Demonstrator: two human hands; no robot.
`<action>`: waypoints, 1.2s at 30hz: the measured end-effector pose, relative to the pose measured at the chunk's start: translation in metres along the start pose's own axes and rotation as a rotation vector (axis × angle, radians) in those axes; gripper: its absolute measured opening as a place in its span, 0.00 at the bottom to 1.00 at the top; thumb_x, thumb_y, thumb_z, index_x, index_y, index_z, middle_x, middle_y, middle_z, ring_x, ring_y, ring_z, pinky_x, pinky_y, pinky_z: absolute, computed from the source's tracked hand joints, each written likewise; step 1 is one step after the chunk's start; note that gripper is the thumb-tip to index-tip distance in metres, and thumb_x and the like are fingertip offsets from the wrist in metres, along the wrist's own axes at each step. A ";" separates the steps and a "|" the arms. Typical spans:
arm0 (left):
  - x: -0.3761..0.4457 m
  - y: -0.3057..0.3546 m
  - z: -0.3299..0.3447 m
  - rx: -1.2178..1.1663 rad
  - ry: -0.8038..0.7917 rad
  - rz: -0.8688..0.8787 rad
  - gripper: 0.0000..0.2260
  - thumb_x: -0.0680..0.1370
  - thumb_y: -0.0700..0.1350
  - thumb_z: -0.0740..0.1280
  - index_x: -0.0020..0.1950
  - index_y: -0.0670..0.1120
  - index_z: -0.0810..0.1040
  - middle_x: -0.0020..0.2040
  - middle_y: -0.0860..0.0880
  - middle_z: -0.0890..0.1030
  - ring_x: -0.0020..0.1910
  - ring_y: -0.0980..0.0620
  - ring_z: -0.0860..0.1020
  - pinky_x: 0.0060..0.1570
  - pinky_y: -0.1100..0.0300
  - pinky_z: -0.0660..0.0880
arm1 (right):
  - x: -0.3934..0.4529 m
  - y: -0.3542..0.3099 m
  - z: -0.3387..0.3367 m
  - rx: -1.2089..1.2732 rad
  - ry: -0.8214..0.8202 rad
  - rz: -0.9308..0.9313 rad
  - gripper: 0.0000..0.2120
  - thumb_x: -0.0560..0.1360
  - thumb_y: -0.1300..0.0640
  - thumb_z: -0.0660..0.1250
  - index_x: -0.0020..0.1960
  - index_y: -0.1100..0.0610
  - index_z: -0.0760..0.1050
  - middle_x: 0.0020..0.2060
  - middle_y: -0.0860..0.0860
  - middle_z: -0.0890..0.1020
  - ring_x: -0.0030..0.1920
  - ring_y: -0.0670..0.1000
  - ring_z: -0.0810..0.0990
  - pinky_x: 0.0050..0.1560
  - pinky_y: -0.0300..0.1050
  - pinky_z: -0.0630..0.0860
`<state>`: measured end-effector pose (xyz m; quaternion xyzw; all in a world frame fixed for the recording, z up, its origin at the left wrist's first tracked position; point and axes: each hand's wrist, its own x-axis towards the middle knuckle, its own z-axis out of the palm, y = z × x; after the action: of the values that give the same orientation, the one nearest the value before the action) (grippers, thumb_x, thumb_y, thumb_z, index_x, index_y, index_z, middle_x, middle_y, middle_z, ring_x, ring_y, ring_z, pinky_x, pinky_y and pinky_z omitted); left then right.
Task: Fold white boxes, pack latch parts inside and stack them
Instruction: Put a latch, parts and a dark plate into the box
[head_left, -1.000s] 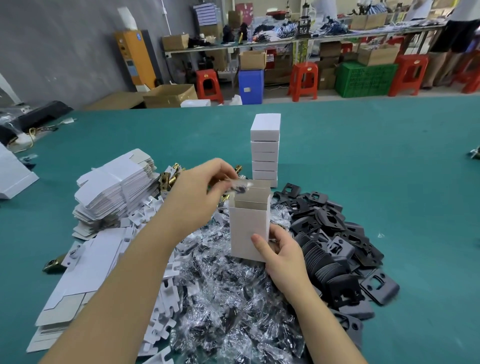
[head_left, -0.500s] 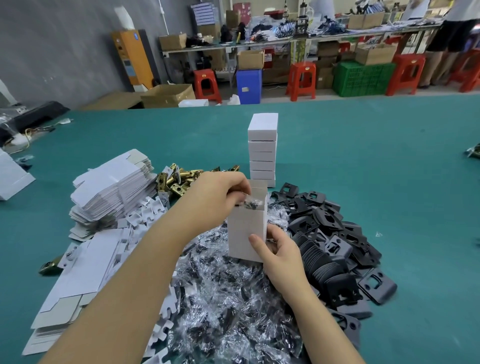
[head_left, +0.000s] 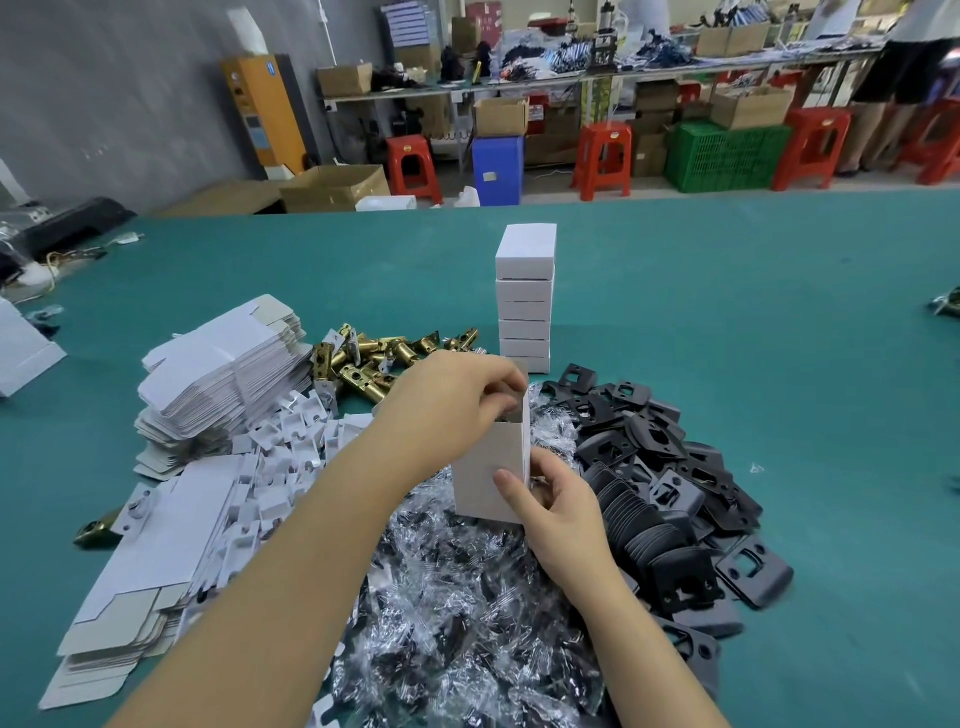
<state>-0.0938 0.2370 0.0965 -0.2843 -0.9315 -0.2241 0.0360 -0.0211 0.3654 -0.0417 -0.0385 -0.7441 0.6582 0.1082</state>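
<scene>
white box upright, open-topped; stacked boxes behind

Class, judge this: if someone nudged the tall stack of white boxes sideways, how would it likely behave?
The stack of white boxes would probably tip: it stands tall and narrow on the table. The boxes look loosely stacked with slightly uneven edges, so they may slide apart.
</scene>
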 end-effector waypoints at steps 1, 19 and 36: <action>-0.001 -0.001 0.000 -0.026 -0.001 -0.006 0.09 0.82 0.44 0.67 0.58 0.55 0.84 0.49 0.59 0.86 0.51 0.59 0.82 0.53 0.52 0.80 | 0.000 0.000 0.000 -0.001 0.000 0.004 0.06 0.79 0.47 0.72 0.54 0.39 0.78 0.46 0.45 0.86 0.45 0.57 0.83 0.45 0.55 0.80; 0.000 -0.013 -0.012 0.225 -0.098 -0.026 0.11 0.83 0.45 0.66 0.60 0.57 0.84 0.54 0.58 0.84 0.49 0.56 0.80 0.52 0.55 0.80 | -0.001 -0.002 0.000 -0.017 -0.015 -0.003 0.07 0.78 0.43 0.70 0.55 0.39 0.78 0.47 0.45 0.85 0.47 0.56 0.83 0.46 0.57 0.80; -0.010 -0.006 -0.006 0.159 -0.155 0.032 0.13 0.84 0.43 0.61 0.62 0.55 0.80 0.54 0.58 0.84 0.51 0.56 0.81 0.53 0.52 0.79 | -0.006 -0.005 0.003 -0.038 0.060 -0.180 0.31 0.79 0.47 0.70 0.68 0.19 0.59 0.60 0.29 0.76 0.45 0.47 0.83 0.42 0.39 0.82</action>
<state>-0.0889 0.2244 0.0971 -0.3118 -0.9417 -0.1262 -0.0099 -0.0157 0.3608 -0.0381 0.0067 -0.7532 0.6303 0.1881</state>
